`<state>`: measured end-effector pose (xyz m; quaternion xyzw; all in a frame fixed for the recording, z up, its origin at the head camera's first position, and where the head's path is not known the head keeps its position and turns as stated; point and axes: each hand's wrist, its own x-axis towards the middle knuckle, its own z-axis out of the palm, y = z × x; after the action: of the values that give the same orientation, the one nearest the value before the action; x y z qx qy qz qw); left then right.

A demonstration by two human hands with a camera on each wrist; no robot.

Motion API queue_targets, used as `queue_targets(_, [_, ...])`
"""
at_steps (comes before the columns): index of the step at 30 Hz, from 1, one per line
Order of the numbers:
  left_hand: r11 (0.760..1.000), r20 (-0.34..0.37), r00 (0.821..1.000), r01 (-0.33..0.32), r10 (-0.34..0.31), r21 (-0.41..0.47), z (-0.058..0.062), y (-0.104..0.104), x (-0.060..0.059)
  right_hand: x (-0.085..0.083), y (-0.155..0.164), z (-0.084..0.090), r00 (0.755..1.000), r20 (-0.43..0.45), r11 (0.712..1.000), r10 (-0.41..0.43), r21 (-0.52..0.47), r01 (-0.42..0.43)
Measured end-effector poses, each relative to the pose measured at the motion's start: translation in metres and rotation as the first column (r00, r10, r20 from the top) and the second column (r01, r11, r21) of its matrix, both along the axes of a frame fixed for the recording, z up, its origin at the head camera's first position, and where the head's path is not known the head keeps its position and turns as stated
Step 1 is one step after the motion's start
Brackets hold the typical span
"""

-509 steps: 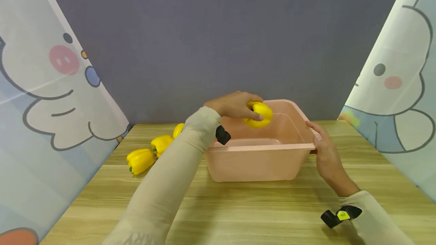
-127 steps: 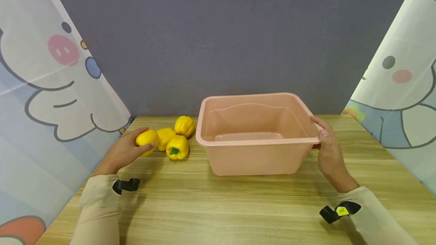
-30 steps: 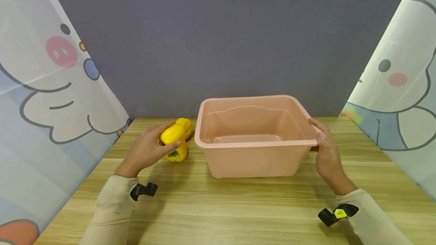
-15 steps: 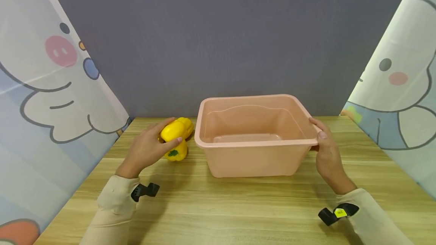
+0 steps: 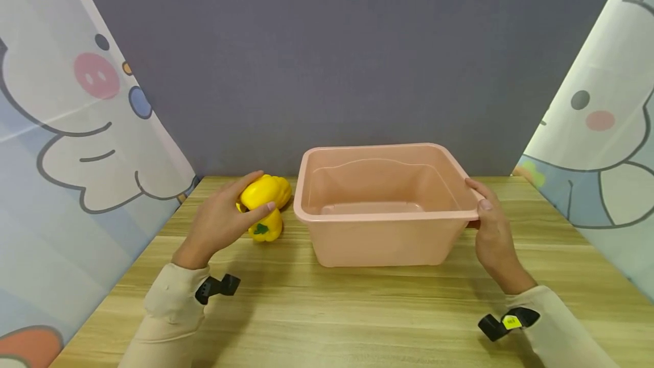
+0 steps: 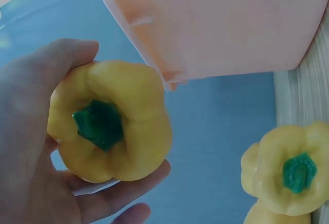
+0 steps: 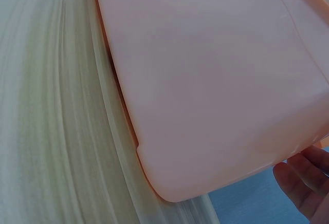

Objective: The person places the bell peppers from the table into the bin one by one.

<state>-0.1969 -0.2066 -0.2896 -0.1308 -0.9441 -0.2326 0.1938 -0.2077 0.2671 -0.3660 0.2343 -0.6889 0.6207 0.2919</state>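
Near the left of the basin, my left hand [image 5: 217, 217] holds a yellow bell pepper [image 5: 259, 192] between thumb and fingers. In the left wrist view its green stem faces the camera, and the hand [image 6: 31, 131] wraps one side of the pepper [image 6: 115, 136]. Just below it in the head view is another yellow bell pepper [image 5: 268, 228] with its green stem forward. A further pepper [image 5: 284, 192] is partly hidden behind the held one. My right hand [image 5: 495, 237] grips the right rim of the pink plastic basin [image 5: 378, 243]; in the right wrist view its fingers [image 7: 303, 178] touch the rim.
The basin stands on a wood-grain table [image 5: 327, 317], close to a grey back wall [image 5: 337, 61]. Cartoon-printed panels [image 5: 66, 146] flank both sides. Each wrist wears a black camera mount [image 5: 217, 287].
Earlier my left hand held a pepper over the basin, then gripped one at the pile's left. It has since shifted right with a pepper, staying nearly still this last second. My right hand keeps the rim.
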Motion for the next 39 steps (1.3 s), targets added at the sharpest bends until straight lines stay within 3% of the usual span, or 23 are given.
queue_targets(18, [0.999,-0.157,0.987,0.037,-0.032,0.025,0.005,0.013,0.008,-0.002,0.001,-0.003,1.0,-0.016,1.0,0.024,-0.007,-0.025])
queue_targets(28, [0.986,-0.239,0.963,0.147,-0.125,0.078,0.008,0.023,0.012,-0.001,0.002,-0.001,1.0,-0.004,1.0,0.026,-0.01,-0.026])
queue_targets(39, [0.972,-0.278,0.943,0.217,-0.184,0.092,0.013,0.033,0.017,-0.001,0.0,0.0,0.999,-0.006,0.999,0.036,-0.04,-0.036])
